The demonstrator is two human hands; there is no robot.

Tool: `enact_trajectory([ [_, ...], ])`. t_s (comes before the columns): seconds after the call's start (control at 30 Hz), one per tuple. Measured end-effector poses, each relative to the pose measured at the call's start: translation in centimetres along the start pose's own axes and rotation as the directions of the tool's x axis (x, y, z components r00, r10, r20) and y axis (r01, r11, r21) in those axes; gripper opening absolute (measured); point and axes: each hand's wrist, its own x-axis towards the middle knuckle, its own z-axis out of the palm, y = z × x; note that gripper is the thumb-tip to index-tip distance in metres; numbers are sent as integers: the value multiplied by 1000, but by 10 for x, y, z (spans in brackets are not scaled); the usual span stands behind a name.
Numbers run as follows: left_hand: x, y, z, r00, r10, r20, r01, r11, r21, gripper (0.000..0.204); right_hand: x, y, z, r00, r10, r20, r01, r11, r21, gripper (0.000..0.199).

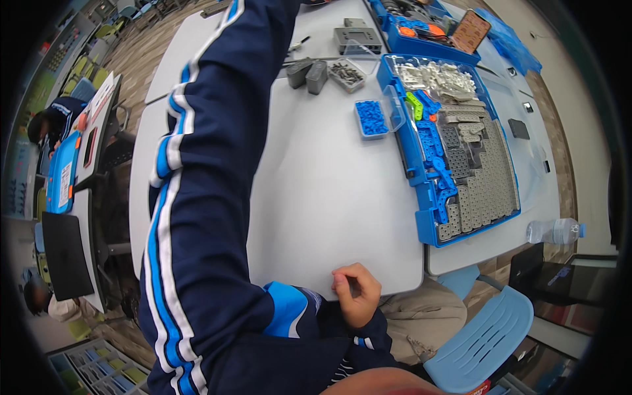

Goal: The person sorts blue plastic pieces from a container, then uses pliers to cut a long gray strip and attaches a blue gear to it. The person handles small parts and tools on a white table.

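My left arm, in a dark blue sleeve (217, 151) with white and light blue stripes, stretches across the table toward the far side. Its hand lies past the upper edge of the picture, so what it touches is hidden. My right hand (356, 294) rests at the table's near edge, fingers curled in and thumb bent against them. Nothing shows in it. Beyond it spreads the white tabletop (329, 197). Farther off, a small clear box of blue pins (372, 120) stands with its lid raised, beside a blue case (428, 227) of building parts.
Grey perforated beams (487, 184) and white pieces (438, 79) fill the case. Behind are a box of grey fasteners (347, 74), dark grey blocks (316, 77), and a phone (471, 31) propped on another case. At right are a water bottle (556, 231) and a blue chair (487, 339).
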Motion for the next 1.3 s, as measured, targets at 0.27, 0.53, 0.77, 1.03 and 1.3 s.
enact_trajectory([
  [0.27, -209, -18, -39, 992, 117, -44, -42, 643, 764, 45, 1, -1, 5, 999, -37, 30, 38, 999, -24, 7],
  [0.53, -400, -133, 144, 527, 415, -741, 44, 858, 512, 105, 99, -74, 27, 898, -293, 329, 413, 819, -399, 3],
  [0.77, -382, -164, 182, 624, 24, -781, -75, 997, -30, 142, 303, -35, 165, 688, -590, 422, 720, 483, -498, 9],
  [1.03, -375, -174, 180, 656, -7, -755, -154, 978, -143, 131, 404, 13, 247, 770, -617, 163, 478, 389, -788, 11],
  [1.3, -394, -183, 178, 610, -101, -786, -14, 990, -138, 132, 398, 11, 236, 785, -603, 145, 528, 527, -666, 17],
])
